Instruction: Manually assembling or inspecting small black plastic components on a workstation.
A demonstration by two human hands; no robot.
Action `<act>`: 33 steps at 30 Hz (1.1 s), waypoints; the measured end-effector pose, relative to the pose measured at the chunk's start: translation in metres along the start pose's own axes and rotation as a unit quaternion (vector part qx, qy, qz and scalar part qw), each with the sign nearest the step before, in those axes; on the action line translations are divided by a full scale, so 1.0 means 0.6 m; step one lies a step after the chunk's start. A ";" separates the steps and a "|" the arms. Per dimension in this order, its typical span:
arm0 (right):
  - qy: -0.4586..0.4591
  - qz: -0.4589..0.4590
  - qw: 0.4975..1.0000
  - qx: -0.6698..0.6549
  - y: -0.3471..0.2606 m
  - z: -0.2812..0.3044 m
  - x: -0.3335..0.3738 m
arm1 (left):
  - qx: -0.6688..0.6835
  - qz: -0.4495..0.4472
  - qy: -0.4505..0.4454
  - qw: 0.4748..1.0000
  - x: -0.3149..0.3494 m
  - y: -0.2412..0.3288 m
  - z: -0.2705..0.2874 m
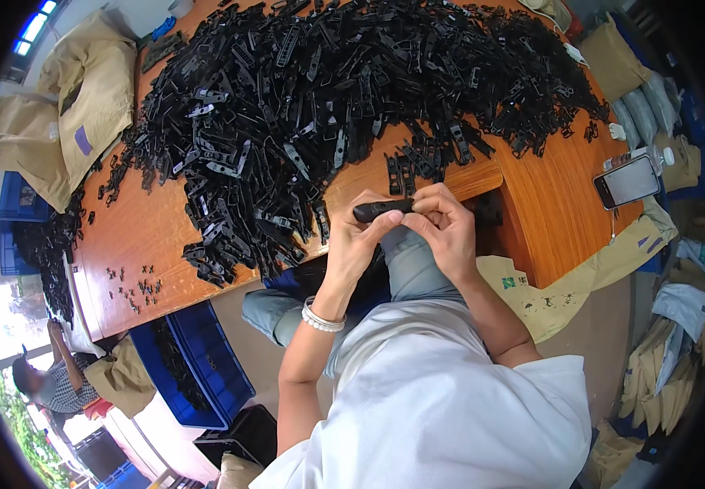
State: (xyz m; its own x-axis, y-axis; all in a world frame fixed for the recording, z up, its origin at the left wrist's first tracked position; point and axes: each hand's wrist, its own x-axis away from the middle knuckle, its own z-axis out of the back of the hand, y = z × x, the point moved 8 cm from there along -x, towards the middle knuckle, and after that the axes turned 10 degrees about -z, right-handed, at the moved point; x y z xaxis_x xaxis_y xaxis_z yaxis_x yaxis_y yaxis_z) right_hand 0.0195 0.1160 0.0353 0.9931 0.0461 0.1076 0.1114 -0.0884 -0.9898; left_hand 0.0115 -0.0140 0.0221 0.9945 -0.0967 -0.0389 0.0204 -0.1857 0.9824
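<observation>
Ahead of me, an elongated black plastic part (375, 212) was held at the near edge of the wooden surface (128, 228). The left grip (358, 231) was clamped on its body; the right grip (448, 231) was closed on its right end. Uneven thumb pressure could have let it slip. A heap of black parts (320, 90) covered much of the surface; a blue crate (215, 359) stood below, paper sacks (96, 90) at left.

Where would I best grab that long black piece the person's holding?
Probably across the left half, from above: the black piece is slender and that stretch shows uncovered, while the left hand and right hand have their thumbs close together near its right end.
</observation>
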 end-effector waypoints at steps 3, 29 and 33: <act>0.021 0.013 0.999 -0.030 -0.007 0.005 0.001 | 0.035 -0.016 -0.018 0.999 -0.001 0.008 -0.009; 0.016 -0.060 0.994 -0.090 0.023 0.036 -0.022 | -0.686 -0.208 0.064 0.695 -0.236 0.086 0.139; 0.016 -0.073 0.992 -0.097 0.031 0.036 -0.025 | -0.746 -0.193 0.046 0.636 -0.248 0.077 0.126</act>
State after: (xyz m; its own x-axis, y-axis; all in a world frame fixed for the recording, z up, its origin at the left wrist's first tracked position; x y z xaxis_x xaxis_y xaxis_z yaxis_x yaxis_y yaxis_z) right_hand 0.0062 0.1353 0.0131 0.9661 0.0421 0.2545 0.2562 -0.2740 -0.9270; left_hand -0.1435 -0.0823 0.0596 0.8868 -0.2540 -0.3862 0.2697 0.9628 -0.0141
